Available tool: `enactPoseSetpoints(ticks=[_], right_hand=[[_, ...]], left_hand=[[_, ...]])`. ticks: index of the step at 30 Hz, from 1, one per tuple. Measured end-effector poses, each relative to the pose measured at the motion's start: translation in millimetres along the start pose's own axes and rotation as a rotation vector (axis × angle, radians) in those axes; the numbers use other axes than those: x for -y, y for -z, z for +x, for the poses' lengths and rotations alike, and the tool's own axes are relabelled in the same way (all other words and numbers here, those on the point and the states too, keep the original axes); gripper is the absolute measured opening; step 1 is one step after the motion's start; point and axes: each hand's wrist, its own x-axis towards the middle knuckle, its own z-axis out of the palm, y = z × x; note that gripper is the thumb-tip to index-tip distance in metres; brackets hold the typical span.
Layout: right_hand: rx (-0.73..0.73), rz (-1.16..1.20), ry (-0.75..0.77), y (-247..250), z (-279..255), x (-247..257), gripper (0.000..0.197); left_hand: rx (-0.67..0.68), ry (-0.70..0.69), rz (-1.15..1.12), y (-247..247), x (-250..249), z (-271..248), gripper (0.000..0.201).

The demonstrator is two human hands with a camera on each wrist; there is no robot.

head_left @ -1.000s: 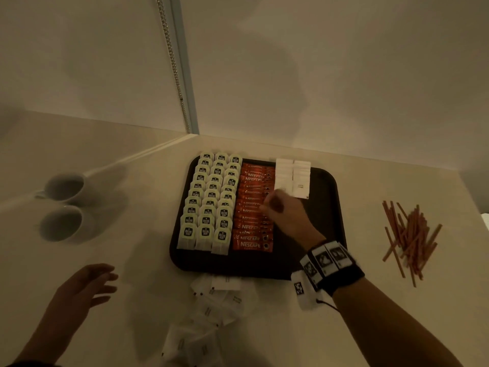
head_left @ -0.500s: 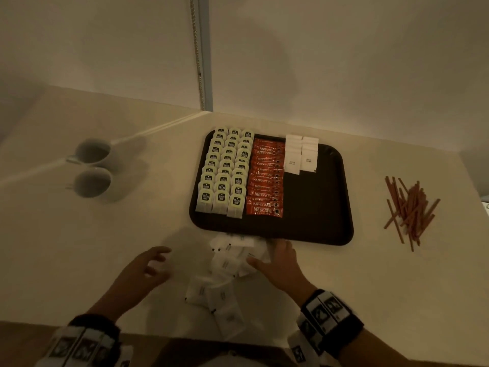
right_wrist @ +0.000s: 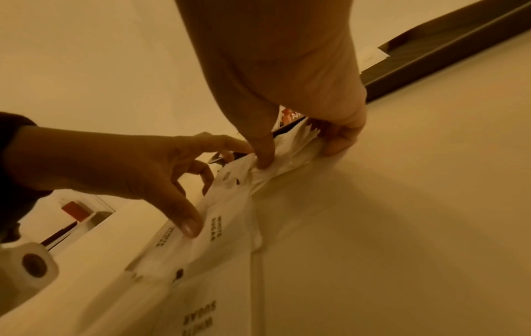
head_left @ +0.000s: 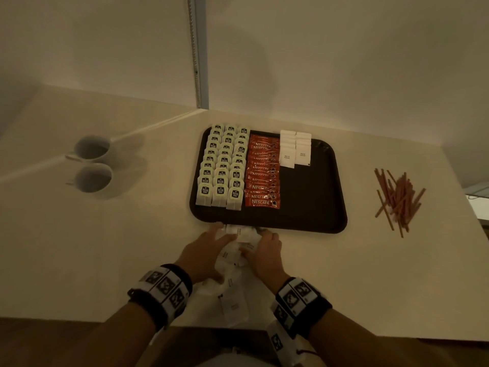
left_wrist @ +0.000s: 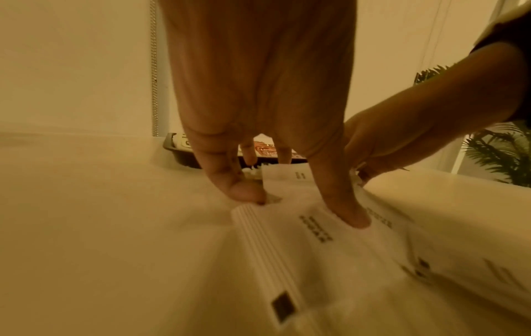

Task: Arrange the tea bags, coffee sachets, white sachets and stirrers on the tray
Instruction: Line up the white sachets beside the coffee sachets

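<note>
A dark tray (head_left: 312, 197) holds three columns of tea bags (head_left: 222, 165), one column of red coffee sachets (head_left: 262, 176) and two short columns of white sachets (head_left: 295, 152) at the back. Loose white sachets (head_left: 234, 304) lie in a heap on the table in front of the tray. My left hand (head_left: 211, 242) presses its fingertips (left_wrist: 353, 218) on the heap from the left. My right hand (head_left: 262, 245) grips a bunch of the white sachets (right_wrist: 293, 150) from the right, between finger and thumb. Brown stirrers (head_left: 397, 197) lie piled on the table right of the tray.
Two white cups (head_left: 92, 162) stand on the table to the left. The wall and a corner strip (head_left: 197, 62) rise behind the tray. The table's front edge runs just under my wrists. A potted plant (left_wrist: 494, 154) stands off to the right.
My right hand came back from the tray to the loose heap. My left hand moved in from the left, and both now close in on the white sachets.
</note>
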Motion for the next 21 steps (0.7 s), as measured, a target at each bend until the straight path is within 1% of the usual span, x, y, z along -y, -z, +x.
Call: enactPoseSetpoints(ticks=[2, 4, 8, 10, 12, 13, 14, 16, 18, 19, 20, 21], right_hand=[[0.020, 0.047, -0.020, -0.4, 1.6, -0.6, 0.065], [0.036, 0.077, -0.038, -1.7, 5.1, -2.2, 0.063], [0.093, 0.024, 0.062, 3.1, 7.2, -0.9, 0.039], [0.136, 0.061, 0.067, 11.4, 8.6, -2.7, 0.043], [0.188, 0.101, 0.009, 27.6, 11.9, -7.3, 0.049], [0.219, 0.119, -0.018, 38.7, 13.3, -9.8, 0.049], [0.253, 0.145, -0.038, 50.6, 15.6, -13.3, 0.047], [0.329, 0.220, -0.021, 77.6, 17.5, -16.2, 0.040], [0.390, 0.279, 0.053, 103.8, 16.7, -13.2, 0.036], [0.403, 0.296, 0.098, 115.2, 16.7, -9.1, 0.037], [0.406, 0.319, 0.142, 124.5, 17.5, -3.0, 0.039], [0.409, 0.345, 0.187, 132.6, 17.5, 5.4, 0.041]], left_hand=[[-0.029, -0.031, 0.013, -0.6, -0.3, -1.4, 0.099], [-0.054, -0.049, 0.009, -1.8, -1.0, -2.1, 0.095], [-0.081, -0.041, -0.003, -6.0, 0.4, -5.7, 0.091], [-0.088, -0.035, -0.008, -6.1, 3.1, -8.2, 0.090], [-0.084, -0.020, -0.014, -3.0, 5.0, -11.0, 0.089], [-0.080, -0.015, -0.017, -0.5, 5.4, -12.7, 0.089], [-0.083, -0.012, -0.022, 3.4, 4.6, -14.6, 0.087], [-0.136, -0.026, -0.052, 13.9, 0.2, -16.5, 0.083], [-0.210, -0.057, -0.176, 29.9, -11.0, -15.6, 0.081], [-0.233, -0.067, -0.313, 38.7, -18.6, -13.0, 0.081], [-0.246, -0.072, -0.503, 47.9, -26.9, -8.8, 0.076], [-0.234, -0.068, -0.718, 57.6, -35.6, -3.1, 0.066]])
